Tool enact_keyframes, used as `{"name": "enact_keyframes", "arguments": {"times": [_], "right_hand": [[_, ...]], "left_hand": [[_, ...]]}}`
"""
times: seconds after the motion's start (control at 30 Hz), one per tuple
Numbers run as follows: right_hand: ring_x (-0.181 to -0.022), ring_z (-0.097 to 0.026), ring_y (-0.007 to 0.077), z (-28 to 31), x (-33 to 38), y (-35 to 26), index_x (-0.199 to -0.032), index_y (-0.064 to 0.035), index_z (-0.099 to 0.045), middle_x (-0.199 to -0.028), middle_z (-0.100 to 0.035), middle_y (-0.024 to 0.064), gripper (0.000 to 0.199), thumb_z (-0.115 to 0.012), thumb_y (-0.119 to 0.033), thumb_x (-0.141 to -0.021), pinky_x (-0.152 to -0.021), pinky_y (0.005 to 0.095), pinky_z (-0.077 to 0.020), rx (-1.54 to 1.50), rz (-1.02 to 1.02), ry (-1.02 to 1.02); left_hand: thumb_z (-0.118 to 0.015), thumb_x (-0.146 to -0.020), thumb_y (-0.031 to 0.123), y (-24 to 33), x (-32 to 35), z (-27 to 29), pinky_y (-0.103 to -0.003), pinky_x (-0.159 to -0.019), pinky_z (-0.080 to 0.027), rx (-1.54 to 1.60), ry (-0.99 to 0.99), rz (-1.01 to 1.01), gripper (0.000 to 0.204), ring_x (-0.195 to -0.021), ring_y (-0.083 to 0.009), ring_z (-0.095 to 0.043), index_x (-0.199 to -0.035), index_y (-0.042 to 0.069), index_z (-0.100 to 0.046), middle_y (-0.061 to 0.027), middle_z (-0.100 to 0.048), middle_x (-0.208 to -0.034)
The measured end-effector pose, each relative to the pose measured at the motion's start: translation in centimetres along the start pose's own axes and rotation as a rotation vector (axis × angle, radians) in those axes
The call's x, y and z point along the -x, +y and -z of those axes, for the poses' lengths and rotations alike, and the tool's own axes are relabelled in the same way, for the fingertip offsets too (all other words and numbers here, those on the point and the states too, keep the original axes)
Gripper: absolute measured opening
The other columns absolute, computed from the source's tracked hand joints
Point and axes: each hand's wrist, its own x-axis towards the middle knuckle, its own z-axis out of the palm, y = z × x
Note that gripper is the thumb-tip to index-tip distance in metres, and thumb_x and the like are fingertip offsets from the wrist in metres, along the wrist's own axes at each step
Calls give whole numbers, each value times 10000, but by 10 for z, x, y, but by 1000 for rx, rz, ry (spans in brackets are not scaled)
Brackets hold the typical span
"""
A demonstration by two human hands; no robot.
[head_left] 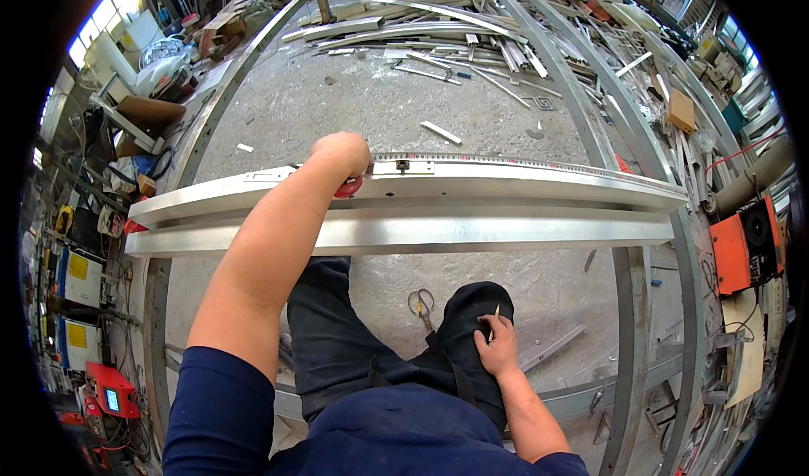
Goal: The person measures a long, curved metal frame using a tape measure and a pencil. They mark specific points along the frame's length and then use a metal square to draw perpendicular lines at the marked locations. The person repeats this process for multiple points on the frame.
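My left hand (341, 154) is closed around a red tape measure (348, 188) at the upper edge of an aluminium beam (489, 187). The tape's blade (506, 162) runs out to the right along that beam. Just right of the hand, a small dark lock fitting (403, 166) sits on a flat metal strip on the beam. Nearer me lies a second aluminium beam (497, 229), parallel to the first. My right hand (499, 346) rests on my right thigh, fingers closed on a pencil (497, 311) whose tip points up.
A steel frame (636, 333) carries both beams. Scissors (421, 304) lie on the concrete floor between my legs. Beyond the beams is a pile of metal offcuts (421, 29). An orange machine (731, 247) stands at right, a red one (114, 392) at left.
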Motion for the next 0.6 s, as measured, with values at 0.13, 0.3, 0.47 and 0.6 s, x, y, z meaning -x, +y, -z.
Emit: {"name": "enact_keyframes", "arguments": {"times": [0.13,0.3,0.47,0.6], "right_hand": [[-1141,-621,402,-1,0,2,-1115,-62,-714,-1123,-714,174,296,-749,-131,-829,-1006,482,-494,6,8,10],[-1136,-622,403,-3,2,8,-1121,-61,-716,-1124,-708,185,302,-750,-133,-830,-1003,476,-494,-17,17,22],[-1135,-623,402,-5,1,5,-1126,-58,-718,-1120,-708,185,308,-751,-132,-829,-1000,471,-495,-14,16,12],[-1120,-622,383,-7,0,1,-1106,-47,-713,-1110,-699,175,279,-738,-123,-839,-983,453,-503,20,42,20]], "left_hand": [[-660,-949,346,-1,-1,5,-435,-871,-584,3,18,-20,322,-1023,-334,-741,-1085,88,-796,-159,-765,-1132],[-669,-968,455,-10,15,33,-457,-899,-569,-18,52,-135,452,-1010,-377,-733,-1081,30,-774,-212,-756,-1105],[-682,-982,311,-17,67,49,-400,-803,-569,305,-61,-480,323,-850,-254,-720,-1159,54,-765,-118,-762,-942],[-670,-991,261,-3,88,43,-338,-727,-550,513,-269,-517,282,-762,-157,-665,-1139,44,-773,-58,-728,-842]]}}
